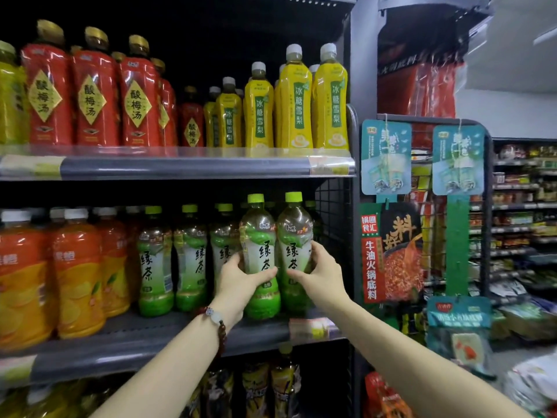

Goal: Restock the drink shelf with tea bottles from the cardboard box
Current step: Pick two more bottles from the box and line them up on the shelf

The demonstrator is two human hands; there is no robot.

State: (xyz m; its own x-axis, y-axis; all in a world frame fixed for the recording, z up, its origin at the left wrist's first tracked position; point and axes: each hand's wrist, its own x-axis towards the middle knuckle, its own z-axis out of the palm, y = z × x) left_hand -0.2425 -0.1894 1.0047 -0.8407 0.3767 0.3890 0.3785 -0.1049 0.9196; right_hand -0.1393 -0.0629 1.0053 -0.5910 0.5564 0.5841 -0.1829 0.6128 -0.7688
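Two green tea bottles with lime caps stand side by side at the front right of the middle shelf [168, 336]. My left hand [241, 279] grips the left green tea bottle [258, 236] around its waist. My right hand [321, 271] grips the right green tea bottle [294, 233] the same way. Both bottles are upright, their bases at the shelf's front edge. Several more green tea bottles [155, 260] stand in rows to the left and behind. The cardboard box is out of view.
Orange juice bottles [78, 276] fill the middle shelf's left side. The upper shelf holds red plum drink bottles [93, 89] and yellow pear drink bottles [295, 98]. A wire rack [428, 206] with hanging packets stands right of the shelf unit. Darker bottles sit on the shelf below.
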